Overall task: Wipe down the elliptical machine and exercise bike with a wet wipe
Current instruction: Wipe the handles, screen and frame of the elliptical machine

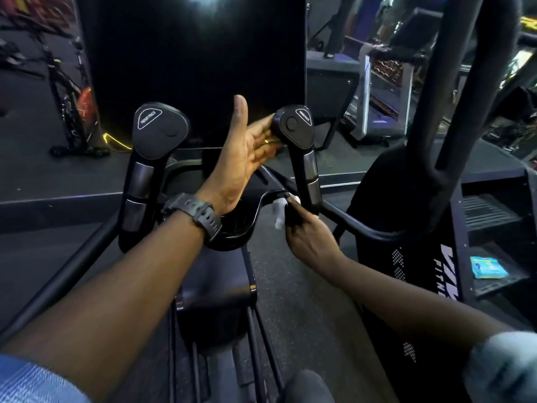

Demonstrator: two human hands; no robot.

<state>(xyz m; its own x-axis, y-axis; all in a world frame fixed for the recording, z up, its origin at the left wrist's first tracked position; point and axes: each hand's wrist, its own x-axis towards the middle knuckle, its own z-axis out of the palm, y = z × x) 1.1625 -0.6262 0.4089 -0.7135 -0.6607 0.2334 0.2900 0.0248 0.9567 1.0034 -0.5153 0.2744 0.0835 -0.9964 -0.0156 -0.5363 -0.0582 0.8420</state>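
Your right hand (308,237) pinches the white wet wipe (279,212) against the machine's curved black bar (261,203).

Your left hand (247,152), palm up and thumb raised, lies open with straight fingers touching the right handle head (293,126); a black watch (193,213) sits on that wrist. The left handle head (158,123) stands apart, just beside. A blue packet (488,267) lies on a step at far right.

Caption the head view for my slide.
Right hand presses a white wet wipe against the machine's handlebar; left hand touches the right grip.
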